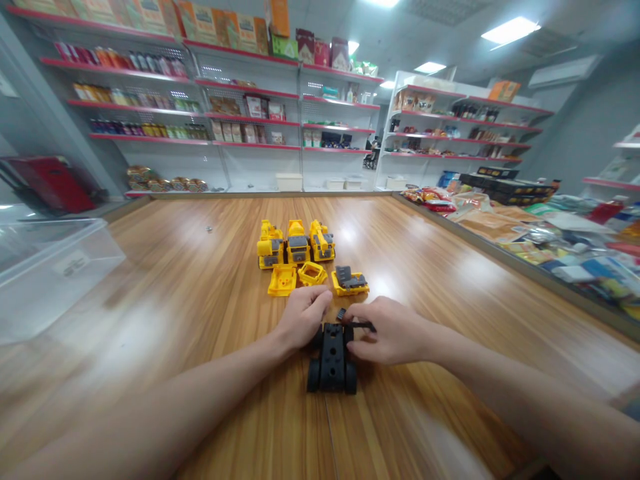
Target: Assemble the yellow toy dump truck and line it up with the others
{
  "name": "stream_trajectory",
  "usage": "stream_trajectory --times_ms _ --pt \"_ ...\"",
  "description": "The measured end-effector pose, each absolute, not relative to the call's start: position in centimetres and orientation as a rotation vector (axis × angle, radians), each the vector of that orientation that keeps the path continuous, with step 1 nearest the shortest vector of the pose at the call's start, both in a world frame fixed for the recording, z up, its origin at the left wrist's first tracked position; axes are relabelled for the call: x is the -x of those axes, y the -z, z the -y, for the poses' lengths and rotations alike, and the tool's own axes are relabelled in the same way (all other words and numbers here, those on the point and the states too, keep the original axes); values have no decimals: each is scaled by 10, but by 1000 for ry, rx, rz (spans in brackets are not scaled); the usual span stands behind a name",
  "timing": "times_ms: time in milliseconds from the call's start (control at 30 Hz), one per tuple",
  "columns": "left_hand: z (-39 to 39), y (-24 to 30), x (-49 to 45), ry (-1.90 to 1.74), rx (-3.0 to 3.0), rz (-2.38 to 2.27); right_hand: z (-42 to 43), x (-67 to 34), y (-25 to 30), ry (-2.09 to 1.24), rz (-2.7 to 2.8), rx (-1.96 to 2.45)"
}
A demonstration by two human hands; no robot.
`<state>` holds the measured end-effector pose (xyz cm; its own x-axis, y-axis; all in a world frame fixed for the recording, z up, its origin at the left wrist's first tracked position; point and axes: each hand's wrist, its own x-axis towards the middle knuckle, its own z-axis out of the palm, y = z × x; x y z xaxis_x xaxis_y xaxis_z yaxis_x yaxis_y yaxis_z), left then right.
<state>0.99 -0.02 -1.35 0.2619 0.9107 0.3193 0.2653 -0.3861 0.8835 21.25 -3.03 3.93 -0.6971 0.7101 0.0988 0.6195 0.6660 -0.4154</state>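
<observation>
A black toy truck chassis (333,360) with thick black wheels rests on the wooden table in front of me. My left hand (306,315) is closed at its far left corner, with the fingertips partly hidden. On the other side my right hand (383,330) pinches a thin black rod-like piece (364,325) beside the far right wheel. A small dark grey part (341,314) shows by the right fingertips. Beyond the hands lie a yellow truck bed (283,280), a yellow cab frame (313,273) and a yellow part with a grey insert (350,281).
Three yellow toy construction trucks (297,243) stand in a row behind the loose parts. A clear plastic bin (65,267) sits at the left. Packaged goods (530,227) are heaped along the right, and stocked shelves (250,120) line the back wall.
</observation>
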Motion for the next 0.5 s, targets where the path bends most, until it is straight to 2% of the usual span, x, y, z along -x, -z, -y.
stream_trajectory --times_ms 300,500 --pt "0 11 -10 -1252 -1887 -1204 26 -215 -37 -536 2628 1042" --pt "-5 3 -5 -1407 -2060 -1522 25 -218 -41 -554 2640 974"
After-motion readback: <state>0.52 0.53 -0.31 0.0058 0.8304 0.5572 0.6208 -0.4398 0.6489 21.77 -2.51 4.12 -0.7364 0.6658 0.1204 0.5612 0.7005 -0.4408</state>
